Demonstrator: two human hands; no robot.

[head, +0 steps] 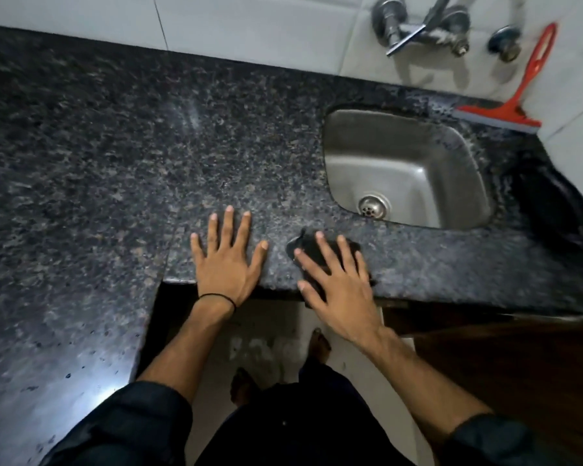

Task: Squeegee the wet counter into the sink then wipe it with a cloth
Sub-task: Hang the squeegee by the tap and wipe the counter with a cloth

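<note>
The dark speckled granite counter [122, 156] wraps around an inner corner. A steel sink [408, 169] is set into it at the right. My left hand [228, 260] lies flat on the counter's front edge, fingers spread, holding nothing. Just right of it my right hand [337, 280] presses flat on a black cloth [330, 247] at the counter's edge, in front of the sink. A red squeegee [515, 99] leans against the tiled wall behind the sink, blade down on the counter.
A metal wall tap [418, 25] with two valves is mounted on the white tiles above the sink. A dark object [552, 203] lies on the counter right of the sink. A dark wooden cabinet [505, 358] stands below; my feet are on the pale floor.
</note>
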